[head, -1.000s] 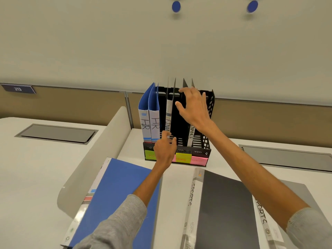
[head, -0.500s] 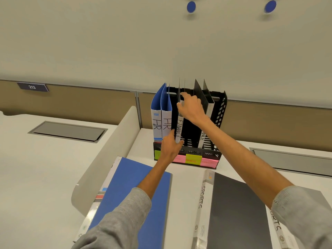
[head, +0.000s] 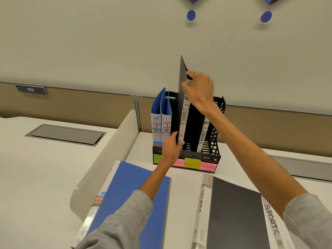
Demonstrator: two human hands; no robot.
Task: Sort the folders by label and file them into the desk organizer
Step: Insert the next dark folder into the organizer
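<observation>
HR folders (head: 162,128) stand left in organizer (head: 214,141) | right hand (head: 199,90) pinches FINANCE folder (head: 184,114) top (black cover) | left hand (head: 170,149) grips its lower spine

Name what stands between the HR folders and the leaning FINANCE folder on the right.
Head view: a second FINANCE folder, upright, held by the left hand low and the right hand high.

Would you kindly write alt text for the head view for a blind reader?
A person's right hand grips the top of a black FINANCE folder, upright in a black desk organizer; the left hand holds its lower end. Two blue HR folders stand beside it.
</observation>
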